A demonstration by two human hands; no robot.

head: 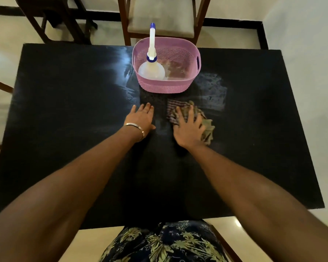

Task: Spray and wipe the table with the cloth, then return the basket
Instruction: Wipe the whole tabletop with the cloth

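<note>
While the right hand (187, 127) lies flat with fingers spread, pressing the cloth (189, 118) onto the black table (64, 129), the left hand (140, 118) rests open and flat on the tabletop just beside it, holding nothing. The cloth is crumpled, checked and greenish, near the table's middle. Beyond it, at the far edge, the pink basket (167, 86) holds the upright spray bottle (151, 63). Pale wet streaks mark the surface around the basket.

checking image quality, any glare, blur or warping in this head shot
Head view: pale glare streaks the black table left of the pink plastic basket; the right hand on the checked cloth is slightly motion-blurred; wide-angle bends the table's edges.
</note>
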